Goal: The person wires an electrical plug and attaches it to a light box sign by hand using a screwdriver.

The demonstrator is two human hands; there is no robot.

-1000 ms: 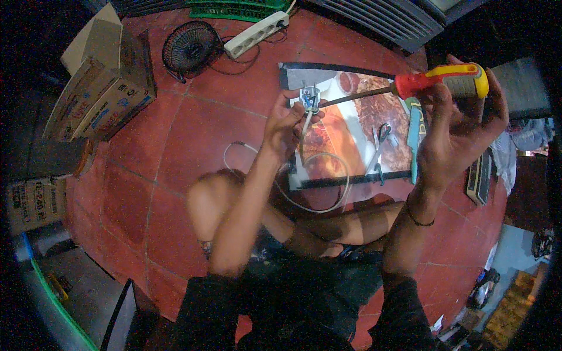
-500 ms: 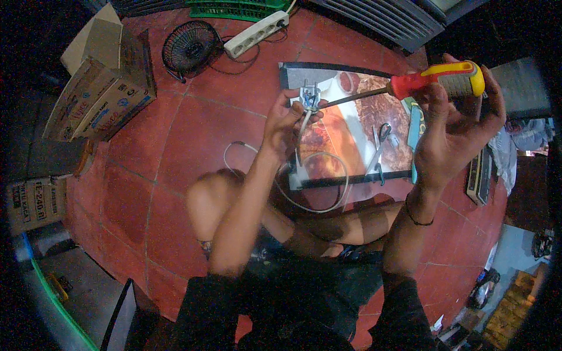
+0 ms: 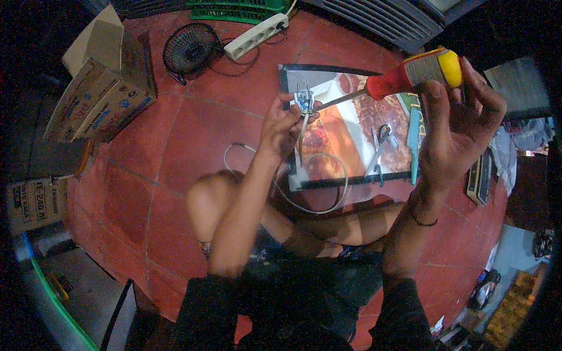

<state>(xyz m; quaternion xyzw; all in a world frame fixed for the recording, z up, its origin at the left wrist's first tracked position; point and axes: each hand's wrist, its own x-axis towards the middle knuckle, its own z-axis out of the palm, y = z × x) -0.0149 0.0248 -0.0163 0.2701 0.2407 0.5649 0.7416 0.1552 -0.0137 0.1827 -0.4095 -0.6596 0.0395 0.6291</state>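
The left hand is pinching a plug straight ahead at twelve o'clock, while the half-curled right hand is grasping a screwdriver toward one o'clock.

A black top has loose sleeves reaching about the elbows. A thin dark bracelet (cord-like, by its look) circles the right wrist. Dark legwear shows small pale marks, too dim to make out. Left hand and right hand are bare.
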